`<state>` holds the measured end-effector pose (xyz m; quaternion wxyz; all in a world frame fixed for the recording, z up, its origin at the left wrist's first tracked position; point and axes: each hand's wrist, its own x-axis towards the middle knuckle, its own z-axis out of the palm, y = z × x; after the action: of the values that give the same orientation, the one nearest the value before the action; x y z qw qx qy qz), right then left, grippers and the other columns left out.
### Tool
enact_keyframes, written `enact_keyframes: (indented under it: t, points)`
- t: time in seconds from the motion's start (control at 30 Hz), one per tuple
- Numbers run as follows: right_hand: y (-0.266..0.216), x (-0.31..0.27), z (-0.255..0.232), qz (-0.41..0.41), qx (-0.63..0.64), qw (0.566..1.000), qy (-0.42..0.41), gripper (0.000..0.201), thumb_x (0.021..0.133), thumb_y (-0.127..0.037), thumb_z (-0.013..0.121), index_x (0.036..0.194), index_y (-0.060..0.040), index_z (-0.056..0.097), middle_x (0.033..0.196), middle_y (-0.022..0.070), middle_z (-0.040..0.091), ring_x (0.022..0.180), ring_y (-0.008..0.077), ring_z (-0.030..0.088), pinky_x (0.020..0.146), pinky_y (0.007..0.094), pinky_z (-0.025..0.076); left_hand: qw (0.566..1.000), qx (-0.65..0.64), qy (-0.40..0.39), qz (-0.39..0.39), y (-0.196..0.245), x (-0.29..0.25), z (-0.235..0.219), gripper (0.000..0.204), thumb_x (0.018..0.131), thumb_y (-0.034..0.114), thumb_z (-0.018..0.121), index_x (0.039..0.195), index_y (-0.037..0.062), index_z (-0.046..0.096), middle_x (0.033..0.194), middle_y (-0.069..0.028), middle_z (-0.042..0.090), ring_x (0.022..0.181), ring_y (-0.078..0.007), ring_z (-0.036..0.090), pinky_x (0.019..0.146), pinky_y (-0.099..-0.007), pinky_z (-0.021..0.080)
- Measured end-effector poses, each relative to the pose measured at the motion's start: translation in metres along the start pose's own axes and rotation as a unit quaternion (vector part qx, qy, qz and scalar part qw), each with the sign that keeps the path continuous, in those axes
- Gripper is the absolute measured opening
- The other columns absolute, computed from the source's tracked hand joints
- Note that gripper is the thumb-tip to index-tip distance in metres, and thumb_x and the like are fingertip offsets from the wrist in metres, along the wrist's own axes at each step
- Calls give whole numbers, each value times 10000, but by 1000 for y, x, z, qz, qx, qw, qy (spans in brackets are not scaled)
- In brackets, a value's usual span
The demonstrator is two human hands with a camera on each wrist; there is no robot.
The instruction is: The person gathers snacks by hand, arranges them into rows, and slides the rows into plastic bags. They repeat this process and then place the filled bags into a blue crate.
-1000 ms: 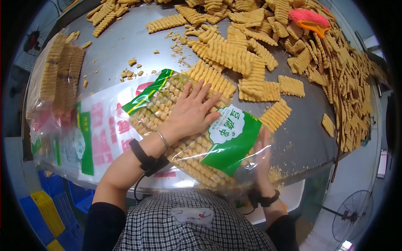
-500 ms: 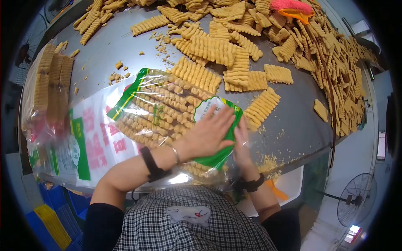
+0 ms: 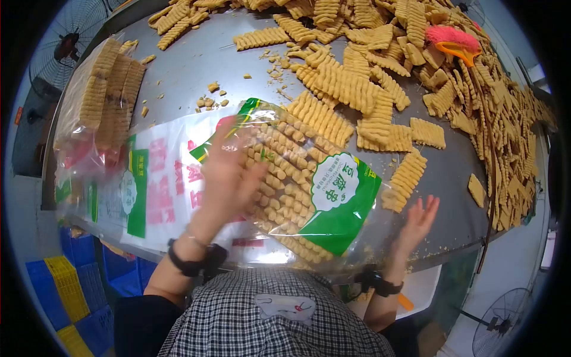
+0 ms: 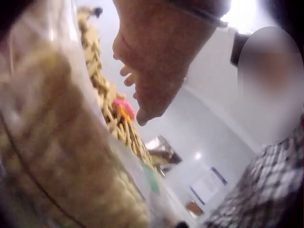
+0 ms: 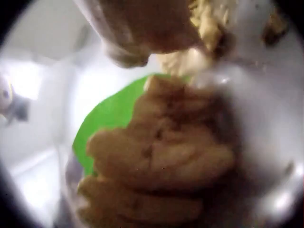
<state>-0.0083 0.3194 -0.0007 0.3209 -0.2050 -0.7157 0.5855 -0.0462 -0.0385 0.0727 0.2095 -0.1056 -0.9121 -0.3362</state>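
A clear bag with a green printed end (image 3: pixel 351 220) lies on the metal table, filled with rows of ridged yellow snack sticks (image 3: pixel 288 172). Blurred by motion, my left hand (image 3: pixel 232 178) is over the bag's left part with its fingers extended. In the left wrist view that hand (image 4: pixel 156 61) shows above a large, close, blurred packed bag (image 4: pixel 61 142). To the right of the green end, my right hand (image 3: pixel 416 226) is apart from the bag, fingers spread and holding nothing. Ridged snack pieces (image 5: pixel 156 156) fill the right wrist view below that hand (image 5: pixel 142 28).
Flat printed bags (image 3: pixel 160 184) lie under the left side of the filled one. A packed bag (image 3: pixel 101 101) stands at the far left. Loose snack slabs (image 3: pixel 345 83) pile up at the back and right, with a pink-and-orange brush (image 3: pixel 455 43) on them. Crumbs dot the table (image 3: pixel 184 59).
My left hand first lay on the bag's middle, slid right onto the green end, then moved back left. My right hand has left the bag's right end and moved away to the right.
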Motion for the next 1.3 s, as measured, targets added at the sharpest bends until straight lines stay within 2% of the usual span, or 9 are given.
enact_keyframes:
  t: [0.1, 0.23, 0.4, 0.5, 0.6, 0.77, 1.03, 1.13, 1.3]
  points:
    - [-25, 35, -30, 31, -66, 991, -108, 424, 944, -74, 562, 1342, 35, 465, 1216, 151, 610, 1132, 217, 587, 958, 335, 470, 982, -8, 157, -100, -30, -24, -45, 327, 860, 35, 630, 1182, 0, 580, 1096, -114, 602, 949, -183, 598, 734, -286, 482]
    - [-53, 67, 22, 10, -93, 941, -326, 383, 944, -155, 607, 1265, 41, 532, 1073, 116, 660, 982, 166, 629, 816, 275, 514, 928, -183, -80, -315, -24, -81, -57, 260, 956, 195, 592, 770, 16, 627, 589, -3, 568, 506, -68, 525, 464, -212, 395]
    - [-4, 55, 96, 97, -149, 785, -593, 551, 883, -345, 691, 1292, -9, 538, 1172, 110, 617, 1014, 145, 600, 880, 272, 481, 717, -376, -352, -470, -1, -109, 1, 439, 953, 334, 587, 1198, -29, 557, 1053, -121, 652, 875, -150, 667, 664, -262, 567]
    - [-2, 42, 102, 37, -165, 760, -627, 610, 834, -387, 731, 1276, -7, 550, 1134, 84, 633, 977, 130, 596, 886, 274, 471, 743, -395, -317, -438, 10, -99, 19, 455, 922, 303, 643, 1226, -19, 535, 1082, -100, 645, 977, -148, 628, 764, -261, 549]
    - [-37, 34, 89, 265, -27, 658, -704, 536, 831, -321, 728, 1228, 3, 575, 1121, 65, 652, 988, 133, 604, 884, 279, 475, 815, -423, -188, -349, 17, -107, 16, 569, 876, 232, 702, 1320, -1, 433, 1153, -89, 609, 974, -136, 602, 778, -247, 514]
    - [-73, -14, 99, 253, 49, 732, -630, 494, 842, -319, 715, 1202, -4, 591, 1080, 60, 663, 940, 130, 614, 848, 281, 488, 849, -385, -64, -357, 0, -59, -37, 563, 868, 180, 701, 1295, -26, 399, 1151, -115, 576, 1071, -164, 566, 899, -288, 481]
    - [-41, -45, 177, 81, -29, 804, -588, 554, 892, -388, 649, 1250, 20, 536, 1071, 103, 658, 969, 182, 614, 848, 300, 486, 878, -218, -223, -363, -92, -24, -57, 666, 928, 450, 593, 1419, 33, 424, 1245, -100, 589, 1147, -178, 537, 962, -309, 425]
    - [-40, -53, 159, -311, -220, 830, -408, 427, 886, -298, 631, 1219, -34, 582, 996, 175, 669, 907, 283, 652, 798, 350, 509, 915, -237, -172, -279, -105, -64, -66, 984, 775, 448, 767, 1509, 63, 236, 1377, -180, 484, 1196, -272, 529, 1002, -347, 424]
    - [-105, -94, 122, -97, -22, 705, -702, 232, 863, -187, 613, 991, -2, 671, 824, 150, 679, 732, 317, 667, 675, 412, 535, 973, -7, -199, -115, -63, -112, -79, 1323, 587, 380, 888, 1520, 50, 11, 1495, -255, 255, 1329, -386, 384, 1072, -416, 374]
